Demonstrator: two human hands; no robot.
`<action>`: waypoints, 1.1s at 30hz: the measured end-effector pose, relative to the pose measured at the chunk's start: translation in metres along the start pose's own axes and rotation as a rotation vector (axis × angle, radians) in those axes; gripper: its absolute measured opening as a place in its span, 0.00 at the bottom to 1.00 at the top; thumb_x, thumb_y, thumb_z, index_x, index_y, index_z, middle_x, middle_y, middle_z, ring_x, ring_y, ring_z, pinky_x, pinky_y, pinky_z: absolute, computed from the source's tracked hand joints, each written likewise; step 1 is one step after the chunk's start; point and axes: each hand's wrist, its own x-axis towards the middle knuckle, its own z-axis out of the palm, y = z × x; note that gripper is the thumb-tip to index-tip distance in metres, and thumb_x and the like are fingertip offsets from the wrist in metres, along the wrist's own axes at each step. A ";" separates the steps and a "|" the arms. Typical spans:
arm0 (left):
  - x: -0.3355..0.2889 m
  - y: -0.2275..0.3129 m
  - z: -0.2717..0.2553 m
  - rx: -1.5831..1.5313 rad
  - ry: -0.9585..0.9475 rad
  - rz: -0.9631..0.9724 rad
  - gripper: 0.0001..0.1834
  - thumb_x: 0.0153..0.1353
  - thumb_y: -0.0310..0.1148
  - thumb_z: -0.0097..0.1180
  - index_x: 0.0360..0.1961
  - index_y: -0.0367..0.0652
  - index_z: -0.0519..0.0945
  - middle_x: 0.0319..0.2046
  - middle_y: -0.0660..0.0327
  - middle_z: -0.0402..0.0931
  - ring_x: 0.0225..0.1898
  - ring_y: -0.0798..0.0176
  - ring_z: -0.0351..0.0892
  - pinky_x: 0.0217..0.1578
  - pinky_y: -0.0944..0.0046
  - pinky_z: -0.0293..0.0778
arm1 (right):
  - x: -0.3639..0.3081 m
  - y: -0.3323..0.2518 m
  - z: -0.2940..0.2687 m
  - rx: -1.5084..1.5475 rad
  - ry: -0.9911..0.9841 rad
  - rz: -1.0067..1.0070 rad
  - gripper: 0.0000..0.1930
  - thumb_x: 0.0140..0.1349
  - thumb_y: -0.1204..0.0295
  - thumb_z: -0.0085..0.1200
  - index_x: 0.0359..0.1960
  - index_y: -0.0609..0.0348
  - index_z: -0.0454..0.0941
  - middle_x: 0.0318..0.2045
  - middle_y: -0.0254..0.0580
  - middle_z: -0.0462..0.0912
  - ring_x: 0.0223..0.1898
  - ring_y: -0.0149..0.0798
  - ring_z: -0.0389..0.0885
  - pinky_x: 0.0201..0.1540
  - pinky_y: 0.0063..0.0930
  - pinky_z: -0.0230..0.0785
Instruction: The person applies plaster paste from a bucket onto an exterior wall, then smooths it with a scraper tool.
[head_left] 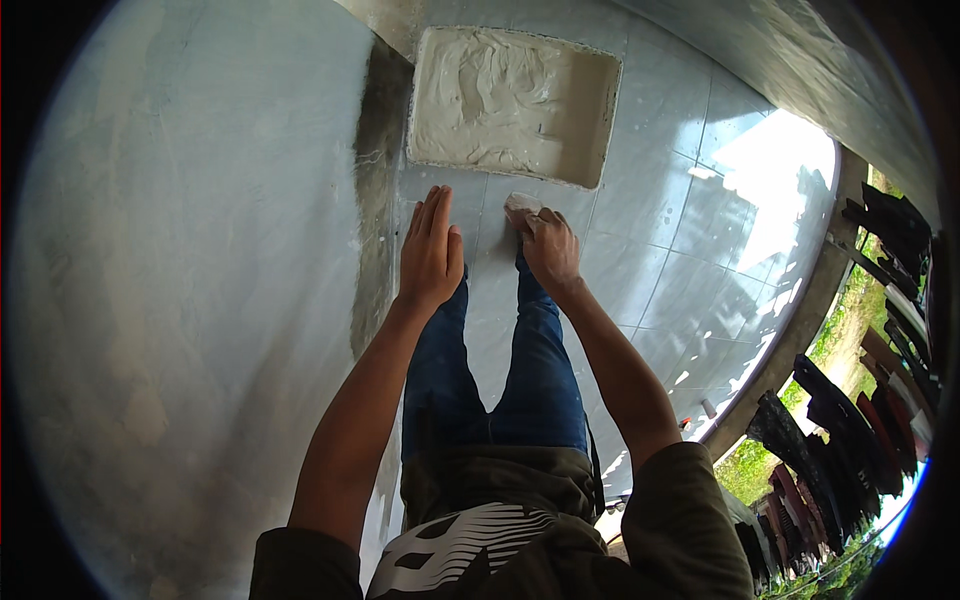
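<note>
My right hand [551, 252] is closed round a putty-smeared scraper [522, 205], whose pale blade sticks out past the fingers. Its handle is hidden in the grip. On the left, my left hand [431, 250] holds nothing; its fingers are stretched out straight and lie close together, the thumb a little apart. Just beyond both hands, a rectangular tray [597, 130] rests on the floor. Thick, whitish putty [490, 95] fills its left and middle in ridged folds, while the right part has only a thin, smooth layer.
A grey, patchily coated wall [200, 250] rises close on my left, with a dark strip [378, 200] along its foot. Grey tiles [640, 215] cover the floor, sunlit at the right. Clothes [840, 440] hang beyond the ledge [780, 350] at far right.
</note>
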 end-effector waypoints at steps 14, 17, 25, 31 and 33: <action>-0.007 -0.007 0.006 -0.037 -0.012 -0.024 0.27 0.71 0.27 0.41 0.70 0.30 0.61 0.68 0.40 0.66 0.71 0.38 0.63 0.71 0.41 0.59 | 0.043 0.001 0.083 1.791 0.373 0.860 0.10 0.66 0.68 0.64 0.42 0.62 0.81 0.35 0.36 0.82 0.34 0.30 0.79 0.40 0.32 0.81; -0.014 -0.013 0.002 -0.027 -0.022 -0.041 0.27 0.71 0.27 0.41 0.70 0.30 0.61 0.67 0.40 0.66 0.71 0.38 0.64 0.71 0.41 0.59 | 0.024 -0.007 0.089 1.814 0.415 0.866 0.12 0.66 0.68 0.64 0.44 0.63 0.80 0.34 0.35 0.82 0.33 0.30 0.79 0.39 0.31 0.79; -0.012 -0.012 0.003 -0.024 -0.012 -0.035 0.27 0.72 0.28 0.40 0.71 0.30 0.61 0.68 0.40 0.66 0.71 0.38 0.64 0.71 0.42 0.59 | -0.037 0.016 0.077 1.409 0.246 0.931 0.06 0.64 0.73 0.65 0.38 0.63 0.84 0.35 0.39 0.84 0.33 0.34 0.80 0.38 0.32 0.76; -0.013 -0.015 -0.002 -0.024 0.005 -0.053 0.27 0.73 0.29 0.39 0.71 0.30 0.61 0.68 0.40 0.65 0.71 0.38 0.63 0.72 0.42 0.58 | -0.011 0.048 -0.055 0.163 0.211 -0.040 0.07 0.63 0.79 0.56 0.41 0.64 0.85 0.40 0.46 0.81 0.42 0.50 0.81 0.44 0.42 0.76; -0.015 -0.018 -0.002 -0.042 0.009 -0.056 0.27 0.73 0.29 0.39 0.71 0.30 0.61 0.68 0.39 0.65 0.71 0.38 0.63 0.72 0.42 0.57 | 0.012 0.068 -0.078 -0.016 0.126 -0.115 0.07 0.63 0.79 0.56 0.40 0.63 0.85 0.40 0.43 0.82 0.45 0.48 0.80 0.49 0.43 0.77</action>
